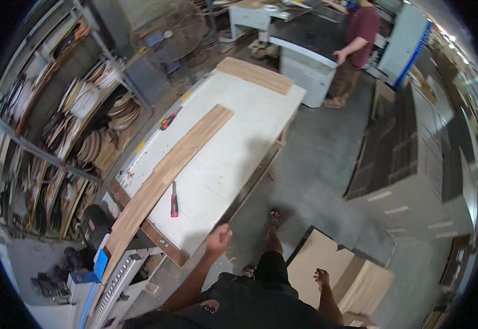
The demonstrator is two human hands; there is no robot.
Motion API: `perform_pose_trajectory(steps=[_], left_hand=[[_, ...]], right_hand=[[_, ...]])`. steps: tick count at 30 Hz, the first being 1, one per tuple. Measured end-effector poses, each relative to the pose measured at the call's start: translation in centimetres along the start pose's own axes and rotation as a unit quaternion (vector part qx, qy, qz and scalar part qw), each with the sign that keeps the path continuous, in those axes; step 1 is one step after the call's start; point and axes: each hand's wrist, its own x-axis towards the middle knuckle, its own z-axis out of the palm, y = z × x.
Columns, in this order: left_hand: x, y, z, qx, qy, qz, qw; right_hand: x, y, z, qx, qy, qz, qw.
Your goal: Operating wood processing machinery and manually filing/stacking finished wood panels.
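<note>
Beside the right long edge of the white worktop, near its near right corner, the left hand is loosely curled with nothing visible in it; blur makes it impossible to tell how far it is closed, or whether it touches the edge. Ahead and to its left lies the long wood-grain board, its long axis slanting from beyond the worktop's near edge at lower left toward the far edge. The left hand is the nearer one to it, with the red-and-black-handled tool between them. The right hand, well apart from the worktop, hangs over the stacked panels, fingers parted and bent, apparently empty; contact is unclear. A step in the long board's side leaves one piece or two uncertain, and its lower end is hard to follow beside the blue-edged machine. The right forearm and lower rim hide part of the stack.
</note>
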Motion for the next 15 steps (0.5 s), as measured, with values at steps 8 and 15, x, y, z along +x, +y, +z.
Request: perform_pose_trajectory(steps=[8,15], left_hand=[[32.1,0.5,-10.6,0.382,0.095,-0.060,0.917],[42.2,-3.3,-19.2,0.404,-0.002,-0.210,0.890]], right_hand=[[5.5,-20.1,13.1,-0.222,-0.179,-0.121,0.951],[15.7,-31.9,13.0,-0.361,-0.286,-0.276,0.844]])
